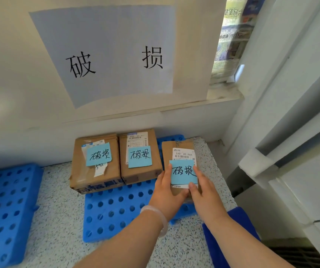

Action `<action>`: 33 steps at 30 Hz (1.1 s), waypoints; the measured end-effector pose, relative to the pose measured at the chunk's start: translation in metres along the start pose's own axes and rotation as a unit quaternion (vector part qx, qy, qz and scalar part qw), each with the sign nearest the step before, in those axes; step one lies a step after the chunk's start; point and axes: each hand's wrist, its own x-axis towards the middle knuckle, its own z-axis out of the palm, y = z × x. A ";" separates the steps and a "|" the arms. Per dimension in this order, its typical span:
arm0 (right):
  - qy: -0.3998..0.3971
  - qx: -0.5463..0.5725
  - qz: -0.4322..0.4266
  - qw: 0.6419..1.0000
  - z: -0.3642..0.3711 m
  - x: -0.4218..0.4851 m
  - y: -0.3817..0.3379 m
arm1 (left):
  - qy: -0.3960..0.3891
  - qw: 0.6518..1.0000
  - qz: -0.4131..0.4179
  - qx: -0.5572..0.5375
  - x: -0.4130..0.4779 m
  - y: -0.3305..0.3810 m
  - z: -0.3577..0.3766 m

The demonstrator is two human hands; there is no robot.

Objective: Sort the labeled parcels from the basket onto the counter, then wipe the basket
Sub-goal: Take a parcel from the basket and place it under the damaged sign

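Note:
A brown cardboard parcel (176,149) with a white shipping label and a blue handwritten note sits at the right end of a row on a blue perforated pallet (114,207). My left hand (167,192) grips its left edge, thumb on the blue note. My right hand (203,192) holds its right side, thumb on the note's lower corner. Two more brown parcels, one at the left (95,163) and one in the middle (139,157), stand side by side to the left, each with a blue note. The basket is not in view.
A second blue perforated pallet (6,211) lies at the left on the speckled floor (58,219). A large paper sign (112,53) with two black characters hangs on the wall above. A dark blue object (238,217) is at the lower right, beside a white cabinet (300,132).

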 end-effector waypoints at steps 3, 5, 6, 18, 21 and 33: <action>-0.013 -0.010 0.006 1.000 0.007 0.008 0.006 | 0.008 1.000 0.000 0.029 0.007 -0.009 0.004; -0.021 -0.006 0.008 1.000 0.011 0.012 0.010 | 0.016 0.999 0.006 0.039 0.010 -0.014 0.006; -0.024 -0.005 0.006 1.000 0.012 0.014 0.012 | 0.019 0.999 0.009 0.038 0.012 -0.017 0.007; 0.004 -0.198 -0.094 0.976 0.003 -0.007 0.021 | -0.003 0.978 0.089 0.190 -0.022 -0.033 -0.002; 0.008 -0.270 -0.127 0.954 0.004 -0.022 0.029 | -0.023 0.955 0.122 0.270 -0.037 -0.040 -0.003; -0.066 -0.418 -0.169 0.890 0.004 -0.011 0.026 | -0.054 0.904 0.103 0.411 -0.027 -0.038 -0.004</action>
